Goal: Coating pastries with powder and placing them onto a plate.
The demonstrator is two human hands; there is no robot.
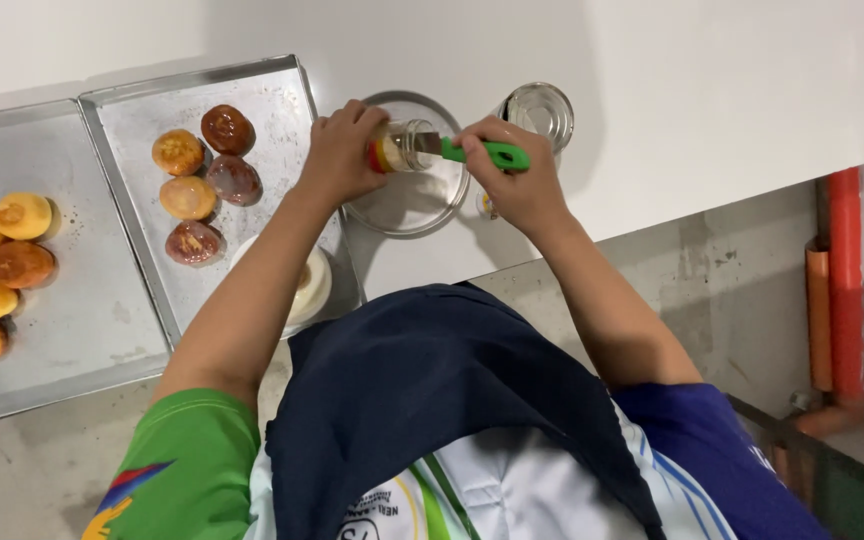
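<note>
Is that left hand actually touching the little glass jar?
Touching. The head view shows the left hand wrapped around the tilted glass jar, fingers closed over its base, with no gap between them.

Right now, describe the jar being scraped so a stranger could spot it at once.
Start at the clear glass plate right of the metal trays. Tipped sideways above it, in the left hand, is the small jar. Unlike the upright empty glass nearby, a green-handled knife pokes into it.
</note>
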